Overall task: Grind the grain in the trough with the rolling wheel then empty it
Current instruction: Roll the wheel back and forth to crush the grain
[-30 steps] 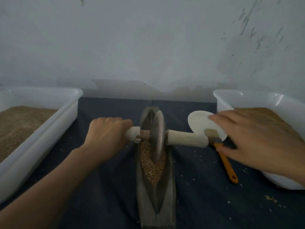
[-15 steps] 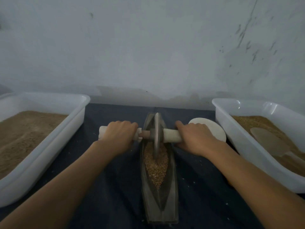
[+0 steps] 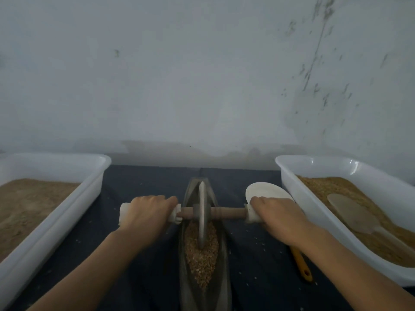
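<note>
Both hands now grip the wrapped ends of the axle [image 3: 226, 213]: the left hand [image 3: 147, 213] curled round its padded end as before, the right hand [image 3: 277, 215] slid outward since half a second ago, baring more wood. The rolling wheel [image 3: 202, 217] stands upright in the boat-shaped trough [image 3: 203, 290], its rim in the grain [image 3: 202, 257]. A white scoop [image 3: 265, 190] with an orange handle lies behind the right hand, between trough and right tub [image 3: 298, 187].

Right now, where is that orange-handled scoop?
In the head view, the scoop lies on the dark cloth between the trough and the right tub, partly hidden under the right hand.
</note>
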Demonstrator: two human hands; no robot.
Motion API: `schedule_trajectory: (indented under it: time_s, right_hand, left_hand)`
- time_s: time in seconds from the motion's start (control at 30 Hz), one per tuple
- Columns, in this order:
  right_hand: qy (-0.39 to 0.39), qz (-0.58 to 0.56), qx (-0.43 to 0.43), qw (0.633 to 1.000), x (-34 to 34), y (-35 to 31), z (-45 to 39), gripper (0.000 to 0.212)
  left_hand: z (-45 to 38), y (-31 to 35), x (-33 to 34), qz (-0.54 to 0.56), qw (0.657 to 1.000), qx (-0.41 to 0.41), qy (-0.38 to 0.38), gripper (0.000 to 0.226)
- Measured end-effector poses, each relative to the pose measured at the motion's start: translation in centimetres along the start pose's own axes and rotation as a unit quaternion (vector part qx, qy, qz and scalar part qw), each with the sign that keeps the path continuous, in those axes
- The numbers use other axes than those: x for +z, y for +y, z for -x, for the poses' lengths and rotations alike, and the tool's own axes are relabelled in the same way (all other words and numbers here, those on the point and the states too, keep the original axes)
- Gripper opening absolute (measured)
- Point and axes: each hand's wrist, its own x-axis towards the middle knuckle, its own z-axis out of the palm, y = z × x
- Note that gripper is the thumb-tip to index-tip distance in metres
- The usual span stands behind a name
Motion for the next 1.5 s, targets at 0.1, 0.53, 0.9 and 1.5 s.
schedule_trajectory:
  time_s: [0.1, 0.53, 0.9, 1.5]
  right_hand:
    - [-0.002, 0.012, 0.034, 0.999, 0.6, -0.7, -1.0, 0.020]
    - [0.029, 0.006, 0.020, 0.999, 0.5, -3.4, -3.2, 0.024]
    - [-0.039, 0.003, 0.015, 0.999, -2.1, -5.2, 4.0, 0.031]
    - [-0.035, -0.028, 0.025, 0.999, -1.1, -5.0, 2.2, 0.025]
  left_hand:
    - [-0.5, 0.0, -0.1, -0.007, 1.000, -0.003, -0.015, 0.017]
    - [-0.7, 0.5, 0.0, -0.008, 1.000, -0.002, -0.030, 0.022]
    - [5.8, 0.6, -2.5, -0.006, 0.993, -0.006, -0.118, 0.032]
    - [3.9, 0.8, -2.2, -0.013, 0.996, 0.000, -0.084, 0.032]
